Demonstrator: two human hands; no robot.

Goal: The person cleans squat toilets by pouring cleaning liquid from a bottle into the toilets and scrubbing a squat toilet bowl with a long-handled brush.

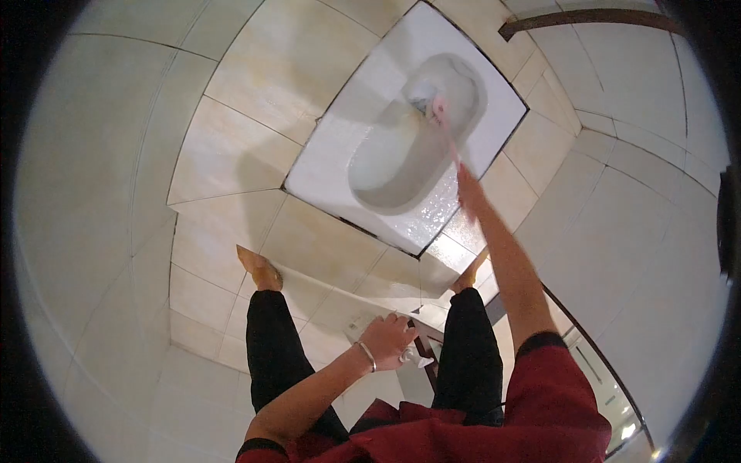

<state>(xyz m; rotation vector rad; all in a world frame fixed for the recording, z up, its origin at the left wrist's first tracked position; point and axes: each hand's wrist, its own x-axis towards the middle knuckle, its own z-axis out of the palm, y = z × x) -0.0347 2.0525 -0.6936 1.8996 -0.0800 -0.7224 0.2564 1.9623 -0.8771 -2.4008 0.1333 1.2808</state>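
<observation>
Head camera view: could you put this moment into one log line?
right hand: holding pink-handled tool | tool end: in squat toilet | left hand: beside white object, grip unclear

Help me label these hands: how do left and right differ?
The right hand grips a pink tool; the left hand has a white object beside it. The right reaches toward the squat toilet; the left is held farther back. The left wears a bracelet; the right shows none. Both are ungloved.
</observation>
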